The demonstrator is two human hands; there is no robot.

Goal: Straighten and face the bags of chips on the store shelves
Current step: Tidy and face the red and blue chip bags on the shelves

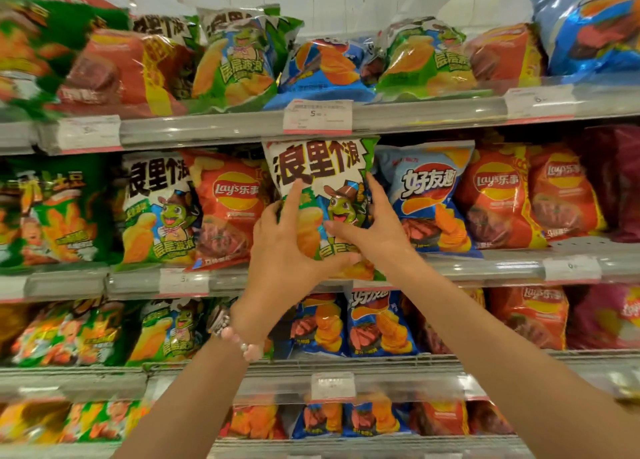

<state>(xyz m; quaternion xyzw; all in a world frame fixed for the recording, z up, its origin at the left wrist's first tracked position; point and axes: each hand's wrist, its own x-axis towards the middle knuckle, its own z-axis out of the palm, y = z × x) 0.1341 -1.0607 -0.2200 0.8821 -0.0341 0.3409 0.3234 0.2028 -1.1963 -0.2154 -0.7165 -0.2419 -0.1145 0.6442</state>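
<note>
Green-and-white chip bag (322,178) held upright at the front of the middle shelf (485,268), between a red Lay's bag (228,209) on one side and a blue bag (429,198) on the other. Printed face turned outward, top edge just under the price tag (317,117) of the shelf above.

Left hand (284,250) clamped on the bag's lower left, thumb across the bottom front, index finger laid up the face. Right hand (374,226) closed on the lower right edge, thumb pressed to the front panel. Grip of both hands therefore shut on the bag; fingers behind it not visible.

Handling, judged from appearance: light, air-filled, soft foil; glossy and likely slippery; contents brittle. Best taken at the side seams or lower corners, with flat fingers and little squeeze, never pinched at mid-panel.

Bottom edge hidden behind the hands; whether seated on the shelf or lifted slightly clear, not possible to tell.

Neighbouring rows, notably on the top shelf (415,112), leaning and overlapping; much facing apparently left to do.
</note>
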